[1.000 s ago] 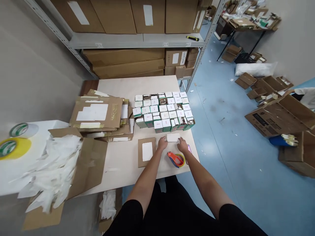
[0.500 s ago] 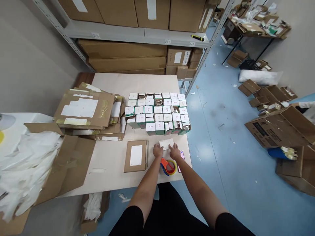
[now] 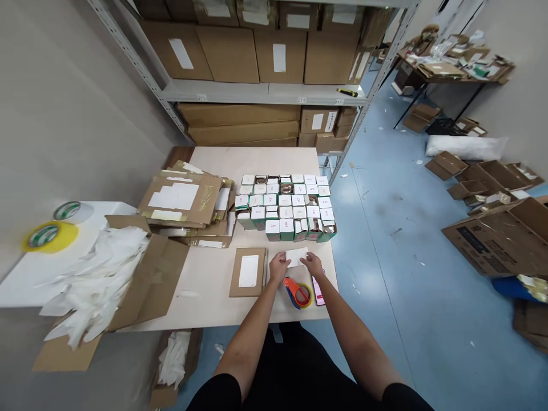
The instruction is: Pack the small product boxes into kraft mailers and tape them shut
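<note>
Both my hands meet over a small white folded card or flat box [image 3: 296, 257] near the table's front edge. My left hand [image 3: 279, 266] grips its left end with curled fingers, and my right hand [image 3: 313, 264] holds its right end. Just below them lies a red and blue tape dispenser with a yellow roll [image 3: 298, 293]. A pink phone [image 3: 318, 288] lies at its right. A block of several small green and white boxes [image 3: 286, 206] stands behind the card.
A brown mailer with a white label [image 3: 248, 272] lies left of my hands. Flattened cardboard [image 3: 182, 200] is stacked at the table's left. An open carton of white wrapping [image 3: 98, 274] and tape rolls [image 3: 49, 236] sit further left. Shelving with cartons [image 3: 261, 91] stands behind. Boxes litter the blue floor [image 3: 492, 228].
My hands have drawn closer together on the white card and pulled it a little toward me. The camera has tilted, showing more of the shelving.
</note>
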Action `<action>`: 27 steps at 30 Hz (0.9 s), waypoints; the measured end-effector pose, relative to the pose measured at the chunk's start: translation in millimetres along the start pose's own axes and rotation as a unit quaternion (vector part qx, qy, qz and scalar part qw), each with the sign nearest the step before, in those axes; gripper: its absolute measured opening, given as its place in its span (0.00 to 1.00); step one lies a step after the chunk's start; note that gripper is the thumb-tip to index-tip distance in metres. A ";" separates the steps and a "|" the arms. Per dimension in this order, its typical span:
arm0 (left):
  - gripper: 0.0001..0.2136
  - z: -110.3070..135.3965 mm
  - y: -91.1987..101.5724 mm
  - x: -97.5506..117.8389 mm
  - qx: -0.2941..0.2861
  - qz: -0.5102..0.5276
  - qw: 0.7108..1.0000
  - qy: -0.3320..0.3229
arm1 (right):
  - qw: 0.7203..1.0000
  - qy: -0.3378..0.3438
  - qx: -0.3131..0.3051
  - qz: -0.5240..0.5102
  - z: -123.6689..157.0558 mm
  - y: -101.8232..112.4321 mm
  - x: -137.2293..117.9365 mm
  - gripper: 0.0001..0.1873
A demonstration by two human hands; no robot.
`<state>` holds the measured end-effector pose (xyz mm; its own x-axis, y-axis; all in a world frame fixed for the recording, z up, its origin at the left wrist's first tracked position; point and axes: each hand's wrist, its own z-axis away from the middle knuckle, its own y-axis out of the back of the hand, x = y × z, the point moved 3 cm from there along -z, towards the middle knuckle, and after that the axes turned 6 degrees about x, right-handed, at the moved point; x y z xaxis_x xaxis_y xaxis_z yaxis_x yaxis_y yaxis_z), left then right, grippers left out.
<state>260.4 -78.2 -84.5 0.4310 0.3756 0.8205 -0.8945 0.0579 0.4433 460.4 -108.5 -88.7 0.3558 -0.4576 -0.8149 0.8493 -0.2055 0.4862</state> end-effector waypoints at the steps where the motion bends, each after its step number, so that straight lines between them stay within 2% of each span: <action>1: 0.21 2.9 4.2 4.6 -0.011 0.008 1.000 -0.016 | 1.000 0.007 -0.003 -0.026 0.2 2.3 -5.6 0.24; 5: 0.31 8.2 27.3 37.6 -0.017 -0.022 0.992 -0.119 | 0.994 0.041 -0.013 -0.098 7.2 22.6 -26.4 0.25; 6: 0.33 7.8 31.7 49.3 -0.034 -0.040 0.988 -0.146 | 0.992 0.050 -0.024 -0.113 10.5 29.7 -30.9 0.25; 8: 0.34 5.1 35.4 73.7 -0.107 -0.084 0.974 -0.183 | 0.986 0.059 -0.047 -0.149 17.9 45.7 -38.1 0.25; 10: 0.29 1.0 34.8 97.0 -0.187 -0.120 0.953 -0.206 | 0.980 0.056 -0.051 -0.186 24.9 63.1 -42.9 0.25; 14: 0.13 -9.0 33.2 131.7 -0.252 -0.131 0.932 -0.226 | 0.972 0.044 -0.008 -0.231 35.0 95.4 -45.8 0.26; 17: 0.08 -12.9 32.1 141.6 -0.312 -0.137 0.922 -0.183 | 0.964 0.029 0.006 -0.263 41.5 109.4 -45.7 0.26; 20: 0.13 -13.2 32.9 145.2 -0.376 -0.099 0.911 -0.136 | 0.956 0.020 0.011 -0.292 48.1 115.7 -47.1 0.25; 22: 0.17 -14.3 37.1 145.5 -0.392 -0.062 0.909 -0.125 | 0.952 0.018 0.018 -0.307 51.4 120.2 -48.3 0.25; 24: 0.19 -17.7 45.2 142.7 -0.381 -0.029 0.916 -0.124 | 0.946 0.013 0.044 -0.320 53.1 128.9 -49.1 0.25; 27: 0.19 -25.2 58.4 134.3 -0.310 0.017 0.942 -0.130 | 0.940 0.012 0.078 -0.331 53.9 145.0 -53.3 0.25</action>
<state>263.0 -1.0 42.5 0.3439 0.1521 0.9266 -0.7710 0.6091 0.1861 543.6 -160.5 42.3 -0.2199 -0.1649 -0.9615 0.8209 -0.5638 -0.0911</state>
